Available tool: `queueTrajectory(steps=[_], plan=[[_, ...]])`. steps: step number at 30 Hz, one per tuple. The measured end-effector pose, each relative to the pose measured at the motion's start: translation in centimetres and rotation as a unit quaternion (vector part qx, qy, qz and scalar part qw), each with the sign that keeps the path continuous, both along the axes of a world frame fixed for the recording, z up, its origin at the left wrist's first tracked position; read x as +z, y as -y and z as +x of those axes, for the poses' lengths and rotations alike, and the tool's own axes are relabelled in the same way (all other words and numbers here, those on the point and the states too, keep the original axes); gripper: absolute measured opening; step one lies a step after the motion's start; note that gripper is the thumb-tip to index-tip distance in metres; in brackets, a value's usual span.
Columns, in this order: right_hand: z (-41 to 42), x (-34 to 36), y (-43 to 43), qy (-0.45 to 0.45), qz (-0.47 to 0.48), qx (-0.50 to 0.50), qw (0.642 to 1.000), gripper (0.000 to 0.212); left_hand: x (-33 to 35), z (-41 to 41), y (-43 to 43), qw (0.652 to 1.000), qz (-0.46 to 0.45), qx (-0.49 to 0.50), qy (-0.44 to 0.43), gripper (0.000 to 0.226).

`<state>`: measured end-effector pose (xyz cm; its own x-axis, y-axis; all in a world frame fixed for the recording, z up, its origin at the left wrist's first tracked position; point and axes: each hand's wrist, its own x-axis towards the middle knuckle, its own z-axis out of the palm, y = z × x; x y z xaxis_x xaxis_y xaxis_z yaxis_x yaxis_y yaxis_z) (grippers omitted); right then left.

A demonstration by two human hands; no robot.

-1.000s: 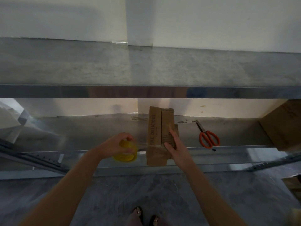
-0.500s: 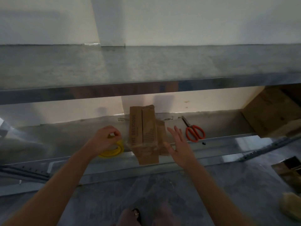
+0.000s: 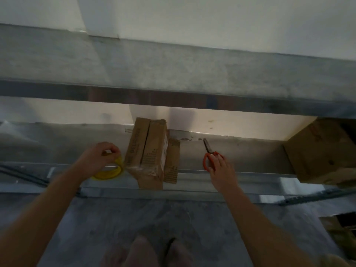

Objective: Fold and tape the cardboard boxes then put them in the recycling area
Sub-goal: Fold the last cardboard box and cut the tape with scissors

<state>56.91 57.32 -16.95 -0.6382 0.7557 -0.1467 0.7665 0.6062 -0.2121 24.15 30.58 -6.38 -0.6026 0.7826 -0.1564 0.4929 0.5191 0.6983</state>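
Gripping one tape roll (image 3: 109, 171), left hand (image 3: 96, 157), right hand (image 3: 221, 170) fingers (image 3: 219, 160) apart on scissors (image 3: 208, 149), one folded box (image 3: 150, 151)

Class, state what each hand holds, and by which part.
Left hand grips the yellow tape roll by its upper rim; right hand only touches the scissors' orange handles.

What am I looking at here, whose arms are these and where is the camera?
No machine here: a person works with bare hands, and every picture comes from one wide-angle camera on their head, looking forward and down, so the arms reach in from below. On the metal shelf lie folded cardboard and orange-handled scissors; a larger box sits at the right. The left hand grips a yellow tape roll, with a strip seemingly stretched to the cardboard. The right hand has its fingers on the scissors' handles, not yet clearly gripping.
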Motion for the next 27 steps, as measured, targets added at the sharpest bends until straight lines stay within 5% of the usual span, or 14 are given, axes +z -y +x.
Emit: queueTrajectory(steps=[14,21,27], plan=[[-2.1,1.1,-0.2,0.129,0.008,-0.117,0.985,0.031,1.0,1.1,0.4,0.999,-0.022,0.013,-0.038,0.018],[-1.4,3.0,3.4,-0.066,-0.097,-0.242,0.963,0.034,1.5,0.0,0.7,0.999,-0.013,-0.027,-0.020,0.013],[-1.3,8.0,10.8,-0.159,-0.071,-0.266,0.948,0.037,0.7,-1.5,1.3,0.997,0.005,-0.072,-0.001,0.010]])
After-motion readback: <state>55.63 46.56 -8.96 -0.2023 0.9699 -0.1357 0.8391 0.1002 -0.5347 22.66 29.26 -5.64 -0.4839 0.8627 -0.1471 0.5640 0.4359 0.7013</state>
